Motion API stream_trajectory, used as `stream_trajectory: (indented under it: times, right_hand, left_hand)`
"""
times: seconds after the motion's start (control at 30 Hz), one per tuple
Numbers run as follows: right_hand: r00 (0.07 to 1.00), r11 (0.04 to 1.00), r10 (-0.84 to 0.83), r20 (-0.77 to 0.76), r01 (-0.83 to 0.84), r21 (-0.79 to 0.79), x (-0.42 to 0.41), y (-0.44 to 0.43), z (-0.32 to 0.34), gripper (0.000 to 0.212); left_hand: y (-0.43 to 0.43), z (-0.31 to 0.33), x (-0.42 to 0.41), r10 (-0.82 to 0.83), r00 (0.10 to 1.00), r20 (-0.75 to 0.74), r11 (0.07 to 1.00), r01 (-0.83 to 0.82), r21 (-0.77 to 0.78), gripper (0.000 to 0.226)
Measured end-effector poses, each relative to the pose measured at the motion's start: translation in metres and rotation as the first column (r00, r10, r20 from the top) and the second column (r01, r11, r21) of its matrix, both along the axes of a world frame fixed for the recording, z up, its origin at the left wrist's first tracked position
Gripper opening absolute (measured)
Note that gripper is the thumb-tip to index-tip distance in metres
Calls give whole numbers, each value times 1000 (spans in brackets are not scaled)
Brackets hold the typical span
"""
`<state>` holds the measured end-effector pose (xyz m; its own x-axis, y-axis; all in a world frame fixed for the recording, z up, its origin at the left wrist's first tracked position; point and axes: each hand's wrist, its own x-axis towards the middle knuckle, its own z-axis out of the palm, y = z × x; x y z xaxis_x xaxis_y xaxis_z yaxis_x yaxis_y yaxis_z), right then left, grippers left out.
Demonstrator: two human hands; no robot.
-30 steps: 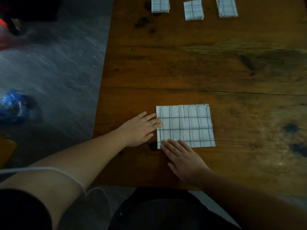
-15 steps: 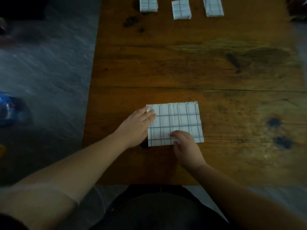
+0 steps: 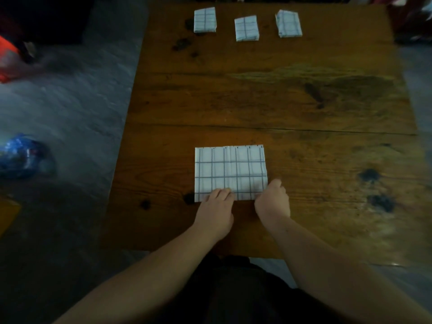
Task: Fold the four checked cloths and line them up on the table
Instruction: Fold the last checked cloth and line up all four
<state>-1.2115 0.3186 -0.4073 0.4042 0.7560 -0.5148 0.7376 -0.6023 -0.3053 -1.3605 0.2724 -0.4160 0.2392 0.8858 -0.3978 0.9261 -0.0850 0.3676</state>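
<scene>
A: State the position of the hands.

B: Both hands are at the near edge of the half-folded cloth (image 3: 230, 173). The left hand (image 3: 216, 208) sits near the middle of that edge, fingers curled down over the fabric. The right hand (image 3: 272, 201) sits at the near right corner, fingers bent around the corner.

A: Are the hands gripping the fabric?

B: Each hand appears closed on the edge. Whether the fabric is pinched or only pressed flat cannot be told from this view.

A: Give the location of the cloth relative to the hands.

B: The cloth extends away from the hands, toward the far side of the table (image 3: 327, 101). It lies flat as a rectangle, with the long side running left to right. The near left corner is uncovered, just left of the left hand.

A: Describe the remaining cloths.

B: Three small folded cloths lie in a row near the far edge, well apart from the hands. They are the left folded cloth (image 3: 205, 19), the middle folded cloth (image 3: 246, 28) and the right folded cloth (image 3: 288, 24). None touches its neighbour.

A: Surroundings?

B: The floor (image 3: 70, 108) is grey. A blue object (image 3: 22, 155) lies on it left of the table; it is too blurred to identify.
</scene>
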Motion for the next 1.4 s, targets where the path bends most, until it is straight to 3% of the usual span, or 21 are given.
stream_trajectory:
  times: [0.27,0.47,0.53,0.6,0.67,0.73,0.8,0.9,1.0,1.1,1.27,1.4]
  right_hand:
    - [991,996,-21,-131,10,-84,12,3,-5,23]
    - [944,991,-126,-305,105,-86,23,0,-4,19]
    - [883,971,-237,-405,204,-124,23,1,-4,31]
    - [750,906,-423,-508,360,-221,20,5,0,46]
    - [620,825,-559,-550,480,-298,17,11,6,49]
    - [559,796,-590,-583,523,-304,13,12,11,50]
    - [563,841,-506,-654,489,-230,4,8,18,49]
    - [666,955,-229,-710,296,-29,-13,0,33,44]
    - [679,990,-26,-734,121,77,-32,-4,43,34]
    - [689,996,50,-723,20,88,-50,-6,40,26]
    - [821,939,343,-456,-303,161,-58,-11,20,30]
    - [862,918,397,-315,-374,135,-48,-14,5,37]
  left_hand:
    - [32,-4,-6,22,999,-38,999,-23,-27,70]
    - [34,-3,-6,74,997,-21,997,-75,-37,74]
    - [36,-2,-6,66,997,-33,997,-67,-36,76]
    - [38,-3,-7,58,997,-47,997,-60,-42,77]
    - [40,-5,-11,52,997,-59,997,-55,-44,76]
    - [41,-7,-15,51,998,-49,997,-54,-60,76]
    - [42,-8,-20,38,999,-26,996,-40,-78,78]
    - [43,-8,-30,56,995,77,992,-47,-117,78]
    - [43,-1,-48,232,950,207,969,-205,-140,70]
    - [36,11,-75,384,879,282,922,-346,-174,62]
    - [14,19,-114,549,784,290,828,-464,-314,56]
    - [2,18,-116,630,727,275,768,-530,-359,55]
